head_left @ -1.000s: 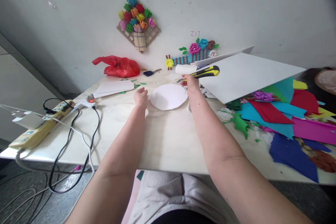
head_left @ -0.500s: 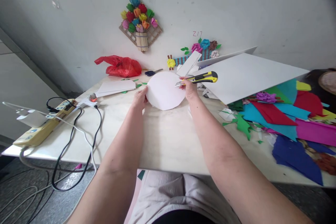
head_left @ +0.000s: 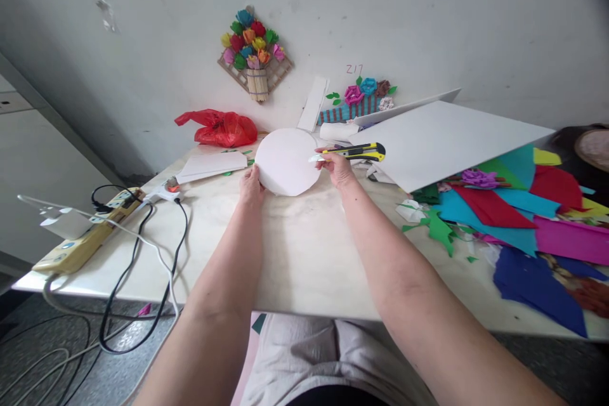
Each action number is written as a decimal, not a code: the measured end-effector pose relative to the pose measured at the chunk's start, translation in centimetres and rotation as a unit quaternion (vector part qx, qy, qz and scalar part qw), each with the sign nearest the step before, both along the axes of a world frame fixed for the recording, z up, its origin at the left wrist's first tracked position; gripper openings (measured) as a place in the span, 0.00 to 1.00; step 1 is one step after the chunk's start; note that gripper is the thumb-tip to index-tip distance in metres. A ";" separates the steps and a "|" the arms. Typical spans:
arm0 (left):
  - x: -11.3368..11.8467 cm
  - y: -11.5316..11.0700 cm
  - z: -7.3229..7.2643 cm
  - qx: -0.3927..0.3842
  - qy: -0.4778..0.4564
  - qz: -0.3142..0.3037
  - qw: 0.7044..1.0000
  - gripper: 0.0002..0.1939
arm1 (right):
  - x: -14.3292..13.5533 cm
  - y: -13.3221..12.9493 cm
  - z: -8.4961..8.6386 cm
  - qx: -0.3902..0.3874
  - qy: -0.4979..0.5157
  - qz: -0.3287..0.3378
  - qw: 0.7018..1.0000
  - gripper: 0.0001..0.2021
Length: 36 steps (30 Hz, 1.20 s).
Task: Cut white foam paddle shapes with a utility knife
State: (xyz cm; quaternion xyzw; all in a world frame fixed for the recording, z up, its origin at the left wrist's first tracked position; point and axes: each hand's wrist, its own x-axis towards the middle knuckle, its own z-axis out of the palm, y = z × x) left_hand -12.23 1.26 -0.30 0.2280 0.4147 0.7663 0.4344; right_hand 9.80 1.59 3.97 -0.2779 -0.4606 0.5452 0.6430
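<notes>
The left hand [head_left: 250, 183] grips the white paper disc [head_left: 285, 161] at its 8 o'clock edge, holding it upright above the surface [head_left: 295, 254]. The right hand [head_left: 337, 169] is closed around a yellow utility knife [head_left: 354, 152], its tip at the disc's 3 o'clock edge.

I noted the left hand [head_left: 250, 183] gripping the lower left edge of a white paper disc [head_left: 285, 162], held tilted up off the table [head_left: 304, 247]. The right hand [head_left: 337, 170] held a yellow utility knife [head_left: 354, 152] at the disc's right edge. Coloured paper sheets [head_left: 514, 216] lay to the right, a power strip [head_left: 85, 238] far left.
</notes>
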 end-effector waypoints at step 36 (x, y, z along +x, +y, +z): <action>2.5 -1.7 1.5 -0.011 -0.140 -0.050 0.989 0.27 | -3.2 -0.5 -1.3 -0.253 -0.072 0.057 0.963 0.04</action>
